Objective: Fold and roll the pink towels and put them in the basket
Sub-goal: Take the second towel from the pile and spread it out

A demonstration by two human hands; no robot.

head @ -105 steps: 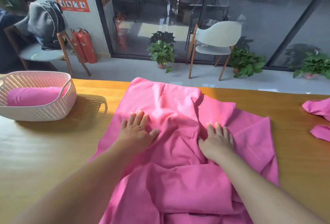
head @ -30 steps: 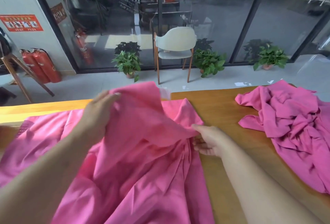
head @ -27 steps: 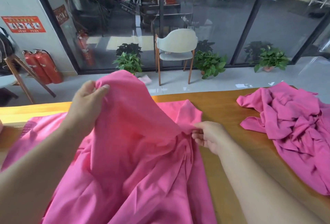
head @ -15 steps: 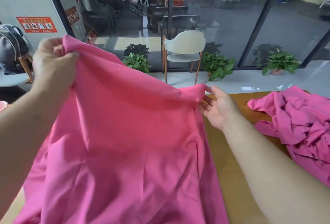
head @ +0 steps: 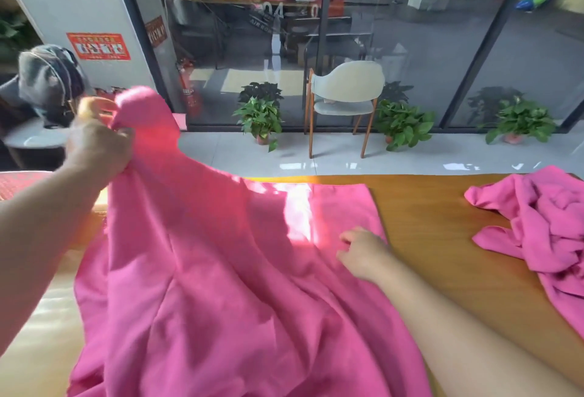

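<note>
Left hand (head: 98,147): grip bunched on a corner of the large pink cloth towel (head: 221,286), now pulled higher and leftward. Right hand (head: 363,252): no longer pinching the edge, fingers loosely curled, resting on fabric spread over the wooden tabletop (head: 442,238). Probably flattening before the first fold.

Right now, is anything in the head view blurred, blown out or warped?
Head view: the left hand gripping the lifted towel is motion-blurred; a sunlit patch on the towel near the table's far edge is washed out; wide-angle bending curves the window frames; the right hand resting on the towel is fairly sharp.
</note>
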